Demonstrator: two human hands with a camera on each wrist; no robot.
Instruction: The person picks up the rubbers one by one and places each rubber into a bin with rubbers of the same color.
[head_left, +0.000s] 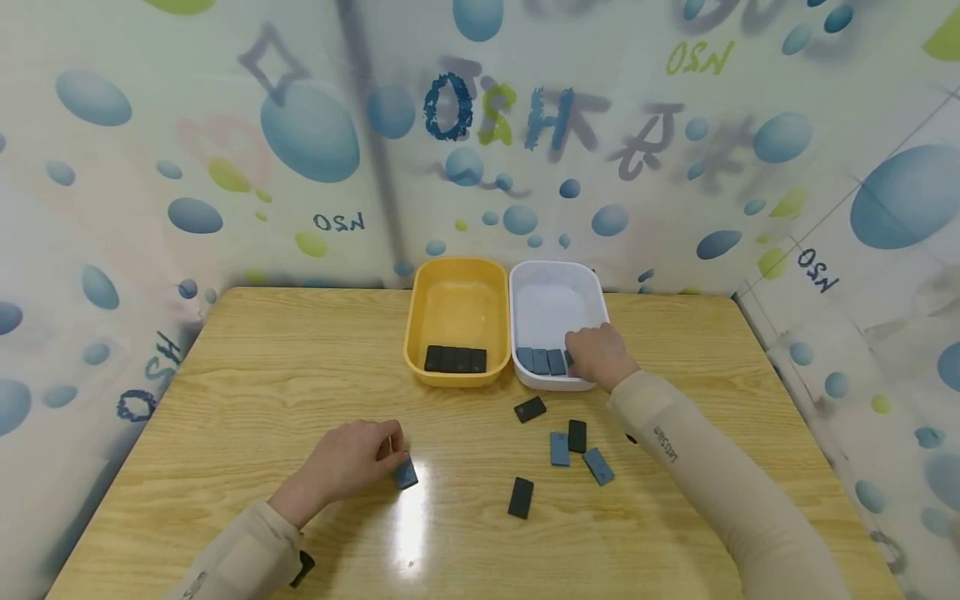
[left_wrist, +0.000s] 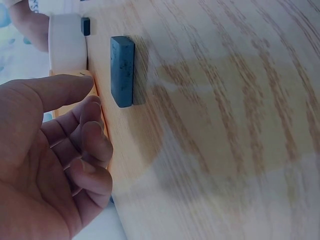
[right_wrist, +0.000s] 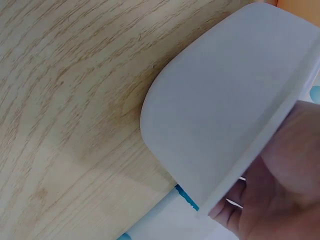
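My left hand (head_left: 348,457) is low over the table, thumb beside a blue block (head_left: 406,473). The left wrist view shows its fingers (left_wrist: 92,142) loosely curled and holding nothing, with a gap to the blue block (left_wrist: 122,71). My right hand (head_left: 602,354) reaches into the white bin (head_left: 557,385), its fingers at a blue block (head_left: 570,359) at the right end of a row of blue blocks (head_left: 540,361). In the right wrist view the bin wall (right_wrist: 215,95) hides the fingertips of my right hand (right_wrist: 280,185); the head view shows them bent down at that block.
A yellow bin (head_left: 457,379) with several black blocks (head_left: 455,359) adjoins the white one on the left. In front lie black blocks (head_left: 530,409) (head_left: 577,436) (head_left: 521,497) and blue blocks (head_left: 559,448) (head_left: 598,466). Another dark block (head_left: 303,568) is beside my left sleeve.
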